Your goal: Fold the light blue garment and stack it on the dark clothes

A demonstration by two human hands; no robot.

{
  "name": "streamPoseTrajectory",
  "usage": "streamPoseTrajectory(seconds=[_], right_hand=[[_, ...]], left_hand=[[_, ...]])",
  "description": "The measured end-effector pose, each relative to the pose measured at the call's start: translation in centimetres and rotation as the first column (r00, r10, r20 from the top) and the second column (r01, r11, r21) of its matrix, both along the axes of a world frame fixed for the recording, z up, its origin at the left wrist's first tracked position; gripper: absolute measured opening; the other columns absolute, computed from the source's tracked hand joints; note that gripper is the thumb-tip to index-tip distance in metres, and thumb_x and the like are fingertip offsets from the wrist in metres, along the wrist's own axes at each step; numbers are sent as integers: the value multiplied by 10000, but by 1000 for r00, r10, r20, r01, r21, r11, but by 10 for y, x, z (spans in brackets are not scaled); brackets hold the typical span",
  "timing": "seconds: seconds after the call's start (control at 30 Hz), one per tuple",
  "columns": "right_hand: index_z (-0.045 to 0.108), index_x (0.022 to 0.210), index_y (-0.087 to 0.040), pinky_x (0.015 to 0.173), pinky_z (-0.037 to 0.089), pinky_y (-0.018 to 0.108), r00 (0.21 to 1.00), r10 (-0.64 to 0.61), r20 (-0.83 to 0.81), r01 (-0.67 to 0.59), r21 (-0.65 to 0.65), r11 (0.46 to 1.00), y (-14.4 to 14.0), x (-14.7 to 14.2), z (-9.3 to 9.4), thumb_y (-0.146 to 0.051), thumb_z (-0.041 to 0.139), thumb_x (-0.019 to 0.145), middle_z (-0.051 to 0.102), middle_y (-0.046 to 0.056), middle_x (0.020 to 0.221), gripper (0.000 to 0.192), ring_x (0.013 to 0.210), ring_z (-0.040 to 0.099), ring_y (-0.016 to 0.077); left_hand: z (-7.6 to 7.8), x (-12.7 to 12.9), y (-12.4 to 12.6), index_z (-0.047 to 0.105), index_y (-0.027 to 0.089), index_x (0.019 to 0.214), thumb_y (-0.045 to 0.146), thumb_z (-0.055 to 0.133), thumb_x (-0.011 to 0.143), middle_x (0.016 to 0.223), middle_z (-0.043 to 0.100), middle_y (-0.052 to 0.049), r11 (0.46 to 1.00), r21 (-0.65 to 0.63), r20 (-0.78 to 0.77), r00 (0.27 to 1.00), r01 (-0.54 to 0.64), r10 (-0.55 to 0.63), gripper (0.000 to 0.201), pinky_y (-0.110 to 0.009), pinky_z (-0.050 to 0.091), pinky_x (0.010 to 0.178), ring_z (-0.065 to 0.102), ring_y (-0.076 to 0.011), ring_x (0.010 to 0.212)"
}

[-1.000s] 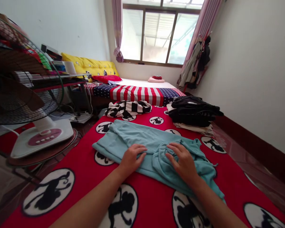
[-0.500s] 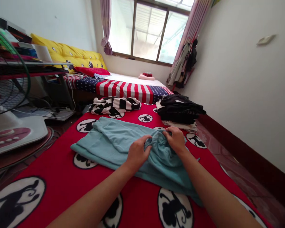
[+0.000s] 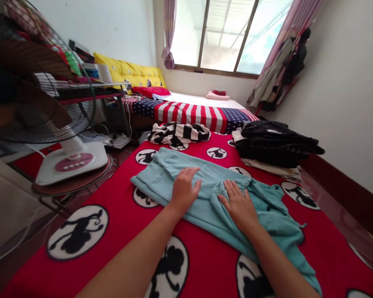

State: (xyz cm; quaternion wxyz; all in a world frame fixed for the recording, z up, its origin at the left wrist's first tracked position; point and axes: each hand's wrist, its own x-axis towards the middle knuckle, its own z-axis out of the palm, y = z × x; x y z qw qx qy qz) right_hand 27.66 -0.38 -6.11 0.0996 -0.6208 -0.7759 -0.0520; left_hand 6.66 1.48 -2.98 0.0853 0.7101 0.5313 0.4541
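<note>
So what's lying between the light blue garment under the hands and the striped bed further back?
In the head view, a crumpled black-and-white striped cloth lies on the red blanket, between the light blue garment and the striped bed.

We see a white-walled room lit by daylight from a wide window (image 3: 233, 37) with pink curtains (image 3: 168, 33). A bed (image 3: 199, 109) with a flag-patterned cover stands beneath it, and a standing fan (image 3: 40, 107) sits at left beside the red patterned blanket (image 3: 90, 215) covering the floor.

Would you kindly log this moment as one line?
left hand: flat on teal garment | right hand: flat on it | red blanket beneath
</note>
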Motion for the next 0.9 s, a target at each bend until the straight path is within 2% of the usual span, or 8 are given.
streamPoseTrajectory(seconds=[0.07,0.17,0.23,0.33,0.43,0.53,0.7,0.9], right_hand=[[355,1460,-164,1099,265,559,1000,-3,7,3,17,1000,2,1,0,-468,264,976,344,107,1522,579,1424,270,276],[378,1445,-154,1079,298,552,1000,-19,2,19,47,999,3,0,0,-463,273,971,367,109,1511,575,1412,294,284],[407,1426,-158,1075,302,545,1000,-17,-15,18,80,997,2,0,-1,-454,286,967,399,112,1492,559,1399,319,284],[489,1360,-171,1084,255,583,998,2,-55,7,154,988,0,1,-3,-424,315,957,484,122,1430,507,1357,384,298],[604,1214,-179,1089,194,632,992,35,-123,-4,243,970,1,-2,3,-377,358,931,583,134,1324,424,1284,463,319],[648,1113,-182,1082,284,565,953,162,-255,-90,271,958,9,-22,18,-322,410,891,629,129,1242,354,1190,540,293],[622,1132,-214,847,504,341,810,330,-485,-316,113,942,33,-108,46,-270,474,857,621,90,1200,317,1000,631,210],[575,1226,-224,790,467,302,938,263,-226,-266,19,964,71,-200,55,-273,558,851,600,87,1194,379,1026,606,231]], left_hand=[[10,-41,1,579,200,1203,218,587,837,1209,607,-89,964,64,-75,962,-260,264,366,-409,393,1023,523,-270,1153],[14,-104,-4,523,166,1276,310,625,815,1283,565,-155,782,-11,-127,777,-623,617,495,-468,387,1010,488,-342,1206],[11,-135,-11,472,124,1313,406,629,807,1237,591,-187,688,-154,-122,704,-710,699,599,-456,427,961,540,-349,1157],[5,-158,-22,397,105,1360,534,602,797,1088,670,-176,633,-367,-86,702,-682,707,737,-439,474,873,612,-357,1065],[2,-161,-28,367,109,1380,544,607,787,971,710,-156,626,-444,-87,726,-641,682,773,-446,479,844,630,-379,1038],[-1,-159,-27,392,125,1368,428,645,778,956,717,-140,653,-433,-85,749,-622,657,710,-418,484,835,648,-357,1007],[-8,-157,-21,471,162,1308,287,635,770,894,707,-78,730,-338,16,772,-594,635,576,-349,495,797,675,-271,884],[-15,-157,-17,505,140,1260,262,613,754,783,670,-48,753,-323,131,761,-573,635,532,-344,495,763,666,-246,794]])
